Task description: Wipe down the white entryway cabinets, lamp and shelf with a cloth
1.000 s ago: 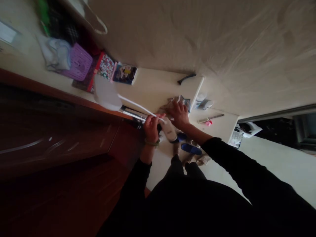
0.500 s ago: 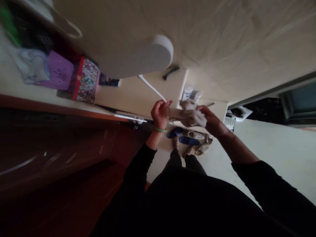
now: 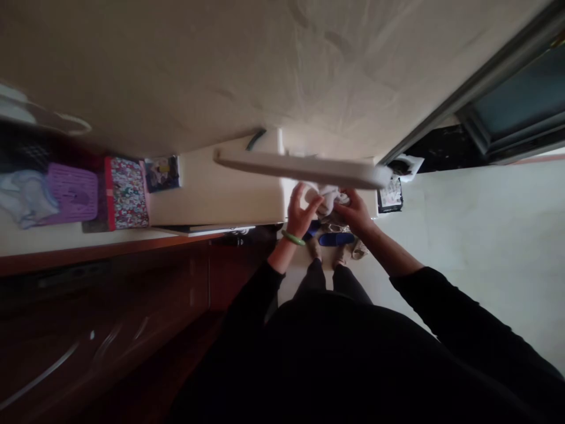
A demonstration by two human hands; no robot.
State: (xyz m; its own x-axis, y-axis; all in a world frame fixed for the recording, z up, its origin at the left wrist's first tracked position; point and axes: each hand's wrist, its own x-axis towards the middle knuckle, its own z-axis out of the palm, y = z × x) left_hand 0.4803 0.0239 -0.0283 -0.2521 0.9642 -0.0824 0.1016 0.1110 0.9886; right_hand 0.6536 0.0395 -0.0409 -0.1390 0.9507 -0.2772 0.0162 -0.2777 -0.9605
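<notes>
- Currently, white cloth (image 3: 325,194) sits at 12 o'clock, bunched between both hands, held up clear of the blue slippers (image 3: 336,239).
- Left hand (image 3: 301,217): grip apart, spread against the cloth.
- Right hand (image 3: 355,213): grip clamped on the cloth.
- Blurred pale flat panel (image 3: 300,168) crosses beyond, at 12 o'clock.

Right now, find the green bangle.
In the head view, the green bangle circles the left wrist, just below the left hand, near the bunched white cloth.
</notes>
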